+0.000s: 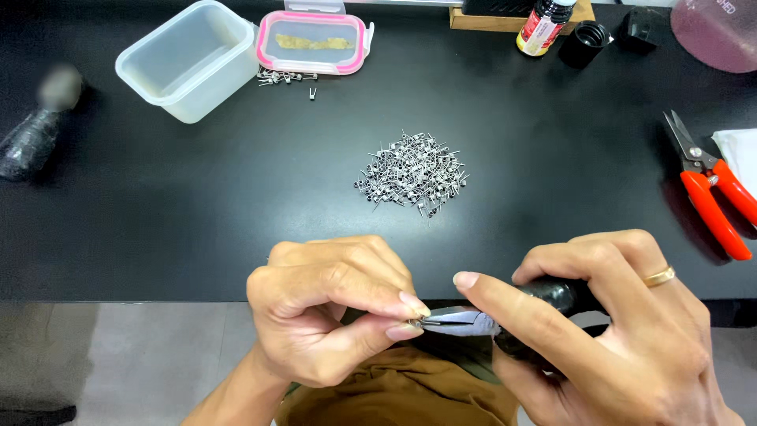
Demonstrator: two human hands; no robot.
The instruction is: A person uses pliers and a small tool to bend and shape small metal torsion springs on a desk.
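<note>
Head view: right hand (pixel 623 331) clenched around black-handled slim metal pliers (pixel 465 321); long axis horizontal, tips pointing left. Left hand (pixel 331 312) pinches tiny metal wire coil (pixel 416 323) between thumb and forefinger, touching plier tips. Heap of similar coils (pixel 412 172) lies well apart on black table (pixel 197 205).

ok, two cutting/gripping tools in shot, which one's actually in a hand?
The black-handled pliers, held in the right hand, tips meeting the left hand fingertips. The red-handled snips lie untouched on the black table at far right.

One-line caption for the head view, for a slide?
Left hand pinches a small wire coil against pliers held by right hand; coil pile on black table.
</note>
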